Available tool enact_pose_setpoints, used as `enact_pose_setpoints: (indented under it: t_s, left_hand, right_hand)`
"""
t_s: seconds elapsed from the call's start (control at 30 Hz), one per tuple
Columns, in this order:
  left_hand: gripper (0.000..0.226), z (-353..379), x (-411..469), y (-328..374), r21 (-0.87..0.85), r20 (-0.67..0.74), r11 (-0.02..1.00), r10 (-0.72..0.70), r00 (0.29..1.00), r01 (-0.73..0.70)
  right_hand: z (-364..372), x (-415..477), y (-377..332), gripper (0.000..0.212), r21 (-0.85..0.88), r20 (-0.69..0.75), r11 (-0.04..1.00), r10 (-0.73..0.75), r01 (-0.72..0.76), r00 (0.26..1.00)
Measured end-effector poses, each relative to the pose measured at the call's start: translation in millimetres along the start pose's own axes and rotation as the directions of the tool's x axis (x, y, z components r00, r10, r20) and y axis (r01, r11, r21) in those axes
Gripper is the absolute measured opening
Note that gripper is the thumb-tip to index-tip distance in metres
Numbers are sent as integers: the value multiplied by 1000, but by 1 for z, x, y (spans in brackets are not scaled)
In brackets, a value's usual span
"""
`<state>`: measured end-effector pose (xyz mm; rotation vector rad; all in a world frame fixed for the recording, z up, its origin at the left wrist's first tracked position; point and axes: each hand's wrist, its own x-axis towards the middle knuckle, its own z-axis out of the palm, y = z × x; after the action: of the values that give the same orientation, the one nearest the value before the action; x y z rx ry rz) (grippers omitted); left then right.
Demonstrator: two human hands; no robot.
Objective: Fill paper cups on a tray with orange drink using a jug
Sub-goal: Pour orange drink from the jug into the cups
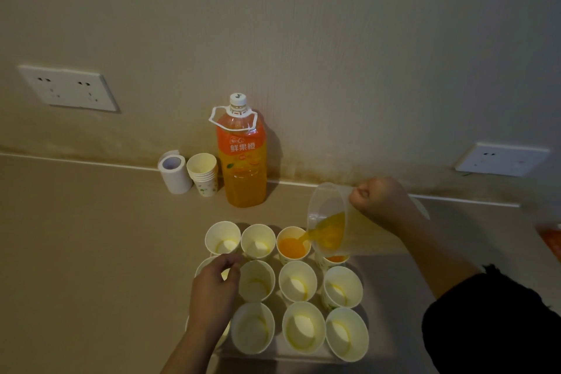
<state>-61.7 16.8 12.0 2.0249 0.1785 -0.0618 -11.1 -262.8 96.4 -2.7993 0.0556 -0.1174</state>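
Several white paper cups stand in rows on a tray (273, 357) on the counter. My right hand (379, 200) grips the handle of a clear plastic jug (328, 218), tilted left, and orange drink streams from its spout into a back-row cup (293, 247). To the right of that one, a cup (336, 259) under the jug holds orange drink too. The other cups, such as the back-left one (222, 237), show pale bottoms. My left hand (214, 285) rests over the second-row left cup, fingers curled at its rim; the cup is mostly hidden.
A large bottle of orange drink (243, 158) stands capped by the wall. Left of it are a stack of spare paper cups (203, 173) and a white paper roll (174, 173). Wall sockets (68, 88) sit at left and right. An orange item (551, 240) lies at far right.
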Motion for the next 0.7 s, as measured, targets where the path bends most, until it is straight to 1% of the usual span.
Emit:
enact_pose_setpoints:
  t_s: [0.07,0.17,0.3,0.4,0.5,0.57,0.67,0.7]
  left_hand:
    - [34,0,0,0,7,2,1000,9,1000,-9]
    - [33,-1,0,0,0,4,1000,10,1000,-10]
    - [33,-3,-1,-1,8,10,1000,11,1000,-11]
    - [34,-4,-1,-1,5,5,1000,16,1000,-16]
    - [35,-5,-1,-1,18,3,1000,13,1000,-13]
    - [35,-5,0,-1,22,8,1000,12,1000,-12]
    - [34,-6,0,-1,21,16,1000,8,1000,-9]
    - [33,-5,1,-1,15,15,1000,10,1000,-10]
  right_hand:
    - [0,-1,-1,31,10,-1,1000,10,-10,1000]
    - [1,0,-1,45,-12,-1,1000,23,-23,1000]
    - [2,0,-2,47,-21,-6,1000,14,-14,1000]
    - [3,0,-3,42,-12,-9,1000,8,-9,1000]
    - [3,1,-5,45,-26,14,999,19,-19,1000]
    - [2,1,-5,45,-27,20,998,50,-49,999]
    - [0,2,-5,36,-46,95,991,131,-127,987]
    - [0,2,-6,38,-44,95,991,128,-124,987]
